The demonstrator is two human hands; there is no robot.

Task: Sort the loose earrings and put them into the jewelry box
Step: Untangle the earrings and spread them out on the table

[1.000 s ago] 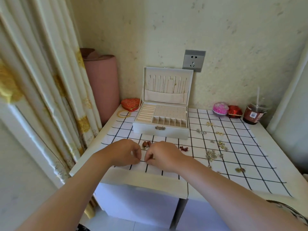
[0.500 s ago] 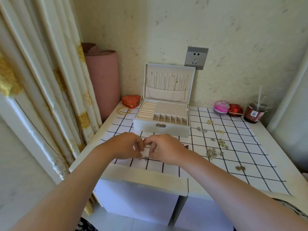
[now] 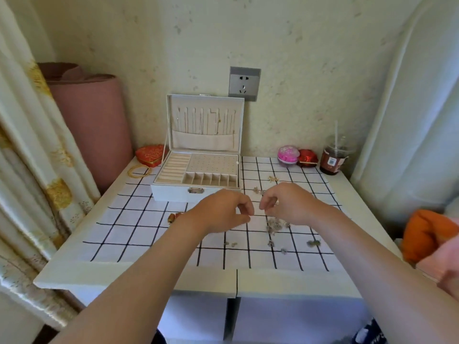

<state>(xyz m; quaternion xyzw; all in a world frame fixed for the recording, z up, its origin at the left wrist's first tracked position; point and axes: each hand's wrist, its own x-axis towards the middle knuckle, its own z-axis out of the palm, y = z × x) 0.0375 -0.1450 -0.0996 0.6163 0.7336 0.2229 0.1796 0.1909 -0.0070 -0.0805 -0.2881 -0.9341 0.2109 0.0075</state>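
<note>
Left hand [image 3: 223,212] and right hand [image 3: 289,206] bare; forearms [image 3: 149,269] unsleeved. Dark garment [image 3: 368,331], pale-patterned, visible at lower frame edge.

White jewelry box [image 3: 173,194] with cream lining, on a white cloth [image 3: 139,234] gridded in black lines. Left of the box: red patterned heart case [image 3: 150,155], gold bangle [image 3: 139,171].

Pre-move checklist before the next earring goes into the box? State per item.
1. Jewelry box lid open: ok.
2. Front compartments look free: ok.
3. Earring pinched in left hand or right hand: cannot tell, too small.
4. Way from the hands to the box unobstructed: ok.
5. Loose earrings off the grid cloth: not ok, many lie scattered.
</note>
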